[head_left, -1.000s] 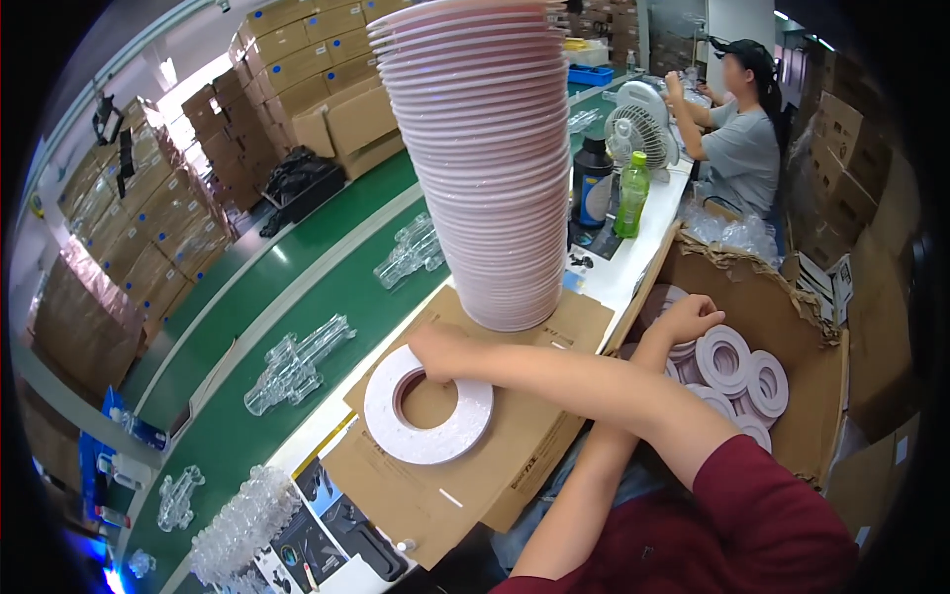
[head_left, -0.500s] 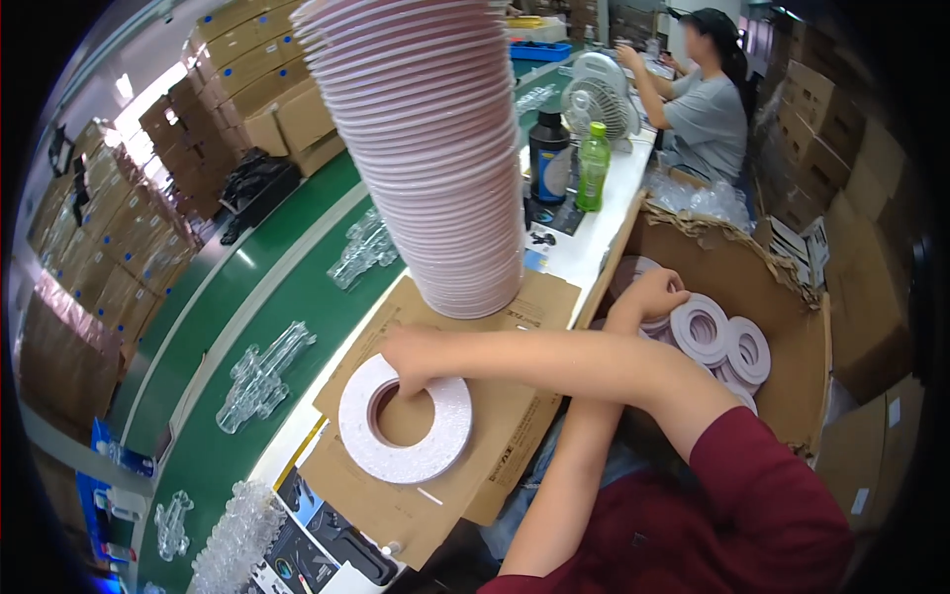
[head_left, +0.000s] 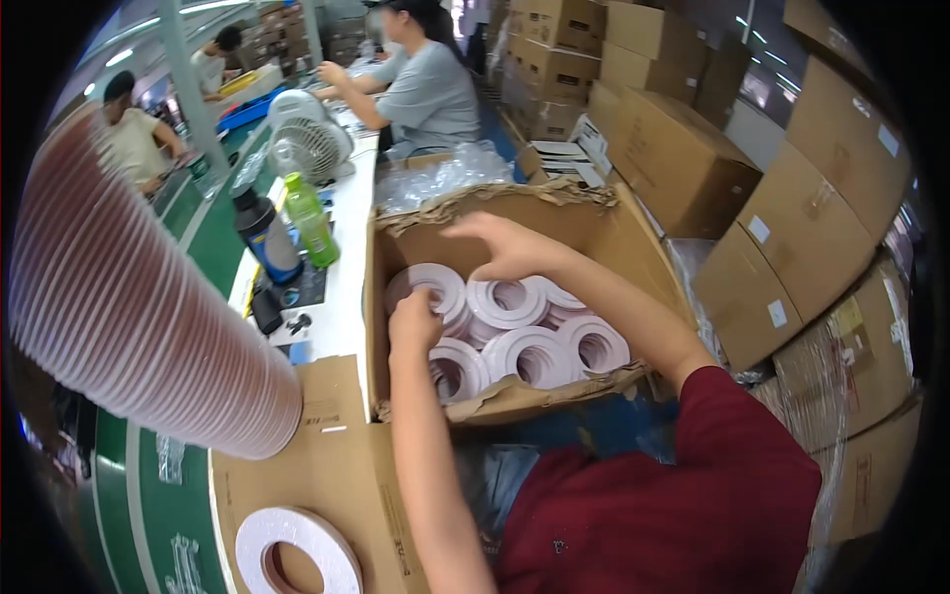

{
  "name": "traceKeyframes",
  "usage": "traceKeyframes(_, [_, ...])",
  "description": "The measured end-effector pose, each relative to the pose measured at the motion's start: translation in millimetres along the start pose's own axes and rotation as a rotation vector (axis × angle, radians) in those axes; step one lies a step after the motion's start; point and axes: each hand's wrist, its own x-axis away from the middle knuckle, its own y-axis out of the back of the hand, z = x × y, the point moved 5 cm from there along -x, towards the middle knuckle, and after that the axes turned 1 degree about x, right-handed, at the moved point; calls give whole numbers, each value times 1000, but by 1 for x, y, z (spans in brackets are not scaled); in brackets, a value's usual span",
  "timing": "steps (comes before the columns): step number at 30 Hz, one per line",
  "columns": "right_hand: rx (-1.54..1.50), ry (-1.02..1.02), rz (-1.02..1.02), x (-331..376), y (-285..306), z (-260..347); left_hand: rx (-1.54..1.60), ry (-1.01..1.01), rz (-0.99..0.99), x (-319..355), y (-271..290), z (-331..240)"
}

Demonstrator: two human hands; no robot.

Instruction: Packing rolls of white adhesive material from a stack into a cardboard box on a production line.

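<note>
My left hand (head_left: 416,322) is down in an open cardboard box (head_left: 648,262), its fingers curled into the hole of a flat pinkish-white ring (head_left: 447,284) and gripping its edge. Over the same box hovers my right hand (head_left: 507,247), empty, with thumb and fingers apart. Several piles of similar rings (head_left: 604,342) lie in the box beneath it. On a cardboard sheet (head_left: 336,465) to the left rests a short pile of these rings (head_left: 341,554), cut off by the lower edge. A tall stack of rings (head_left: 148,307) leans in view behind it.
A green bottle (head_left: 312,220), a dark bottle (head_left: 267,238) and a fan (head_left: 305,139) stand on the white table. A green conveyor (head_left: 114,465) runs along its left. Large cartons (head_left: 802,238) are piled at right. Beyond the box sits a co-worker (head_left: 430,94).
My view has turned right toward the box. My right hand has left the rings on the cardboard and moved over the box. My left hand remains in the box, at the rings.
</note>
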Motion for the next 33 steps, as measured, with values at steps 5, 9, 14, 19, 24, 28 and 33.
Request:
traceKeyframes(5, [181,-649,687,123,-48,-131,-94,143,83,7,6,8])
traceKeyframes(9, [343,-640,655,171,-60,-177,9,58,3,18,7,9])
traceKeyframes(14, [571,-870,894,221,-61,-209,2,119,146,16,4,5])
traceKeyframes(19, [478,-805,845,236,-79,-223,3,126,170,16,5,-1])
traceKeyframes(24, [467,-863,772,232,-83,-223,7,110,210,14,1,0])
traceKeyframes(28, [601,-842,905,227,-73,-222,16,128,187,15,1,1])
traceKeyframes(33, [552,-764,999,205,-31,-229,20,131,196,15,3,-1])
